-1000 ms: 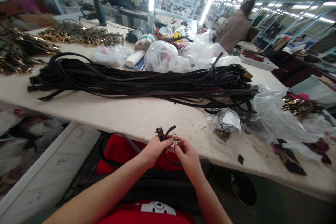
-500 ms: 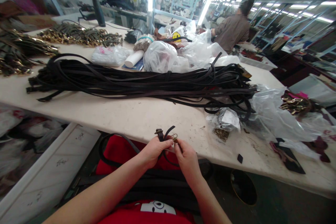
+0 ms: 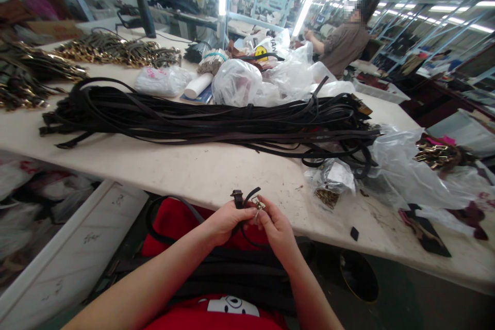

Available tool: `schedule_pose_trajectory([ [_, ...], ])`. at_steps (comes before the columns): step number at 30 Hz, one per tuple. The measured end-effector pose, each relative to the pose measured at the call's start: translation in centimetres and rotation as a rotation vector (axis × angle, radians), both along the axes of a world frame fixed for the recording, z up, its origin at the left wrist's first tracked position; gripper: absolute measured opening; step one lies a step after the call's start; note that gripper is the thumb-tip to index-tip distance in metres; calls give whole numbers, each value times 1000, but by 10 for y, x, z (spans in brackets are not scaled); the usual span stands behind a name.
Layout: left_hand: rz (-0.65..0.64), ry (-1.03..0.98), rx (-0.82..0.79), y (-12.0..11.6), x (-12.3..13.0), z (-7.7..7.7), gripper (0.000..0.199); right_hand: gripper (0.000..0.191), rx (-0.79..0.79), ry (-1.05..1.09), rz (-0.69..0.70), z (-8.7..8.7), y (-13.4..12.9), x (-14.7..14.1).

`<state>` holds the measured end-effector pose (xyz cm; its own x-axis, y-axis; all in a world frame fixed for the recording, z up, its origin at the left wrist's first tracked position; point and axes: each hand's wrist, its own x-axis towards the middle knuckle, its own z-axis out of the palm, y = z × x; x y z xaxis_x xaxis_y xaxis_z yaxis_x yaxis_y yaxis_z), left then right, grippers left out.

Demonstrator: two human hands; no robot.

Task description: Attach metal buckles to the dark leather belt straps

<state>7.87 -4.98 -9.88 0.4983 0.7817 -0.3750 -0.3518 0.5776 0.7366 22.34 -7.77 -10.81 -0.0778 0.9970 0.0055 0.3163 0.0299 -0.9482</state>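
Note:
My left hand (image 3: pixel 229 220) is closed around a black strap (image 3: pixel 238 200) near the table's front edge, and a dark metal buckle sits at the strap's upper end. Close beside it on the right, my right hand (image 3: pixel 274 221) pinches a small brass-coloured buckle (image 3: pixel 258 203). The tips of both hands meet at this buckle. A thin strap end sticks up between the hands, and more strap loops down below them over the lap. Behind the hands, a long bundle of black straps (image 3: pixel 201 118) lies across the table.
On the table (image 3: pixel 185 167) are plastic bags (image 3: pixel 240 82), a bag of small metal parts (image 3: pixel 328 196), a black scrap (image 3: pixel 354 233) and piles of straps with brass fittings (image 3: pixel 116 50). A person (image 3: pixel 344 44) is beyond the table. A white panel (image 3: pixel 77 252) slants at the lower left.
The buckle between my fingers has turned and shows more of its frame. My right hand's fingers have shifted around it. The person beyond the table has raised a forearm.

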Motion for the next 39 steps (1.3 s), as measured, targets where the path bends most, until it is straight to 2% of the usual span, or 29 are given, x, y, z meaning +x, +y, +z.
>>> schedule_pose_trajectory([
  [4, -88, -45, 28, 0, -3, 2, 18, 40, -128, 206, 120, 7, 1, 5],
  [6, -113, -55, 41, -1, -3, 3, 19, 39, -165, 266, 135, 9, 0, 5],
  [12, -129, -35, 81, 0, -5, 5, 22, 39, -171, 286, 69, 5, -1, -2],
  [18, -112, 9, 76, 1, -8, 5, 23, 38, -299, 432, 26, 8, 2, -8],
  [21, -71, 37, 48, 1, -8, 1, 29, 39, -278, 409, 7, 8, 4, -8],
  [26, -45, 65, 49, 1, -9, -2, 31, 43, -167, 191, 4, 3, 4, -10],
  [29, -54, 64, 53, 0, -8, -4, 32, 47, -156, 138, -18, 1, 3, -14],
  [33, -51, 81, 53, -3, -6, -5, 31, 55, -250, 290, -27, 2, 3, -19],
  [39, 3, 210, 117, 1, -11, 4, 33, 46, -321, 446, -36, 6, 0, -16],
])
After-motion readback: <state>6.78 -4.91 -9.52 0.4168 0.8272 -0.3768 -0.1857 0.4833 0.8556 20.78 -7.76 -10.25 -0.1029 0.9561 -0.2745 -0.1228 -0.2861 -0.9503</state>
